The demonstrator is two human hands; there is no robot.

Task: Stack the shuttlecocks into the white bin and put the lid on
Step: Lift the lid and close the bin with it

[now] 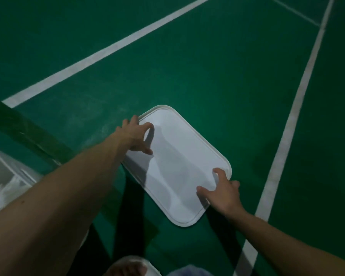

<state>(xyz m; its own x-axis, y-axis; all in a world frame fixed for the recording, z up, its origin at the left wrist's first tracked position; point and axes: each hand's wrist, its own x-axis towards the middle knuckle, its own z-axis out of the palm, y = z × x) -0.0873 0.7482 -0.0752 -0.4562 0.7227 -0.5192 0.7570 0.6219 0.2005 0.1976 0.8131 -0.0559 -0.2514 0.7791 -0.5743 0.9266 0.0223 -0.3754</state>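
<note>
The white bin (18, 174) sits at the left edge with shuttlecocks (2, 193) inside. The left hand (134, 136) grips the lid (177, 168) by its left rim, and the right hand (222, 191) grips its right rim. Open green floor (217, 80) lies beyond.

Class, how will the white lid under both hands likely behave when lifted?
Probably light: the white lid looks thin, with only a shallow rim. Being broad and flat, it may flex, which fits the left hand and right hand taking opposite ends. Its smooth surface could slip.
</note>
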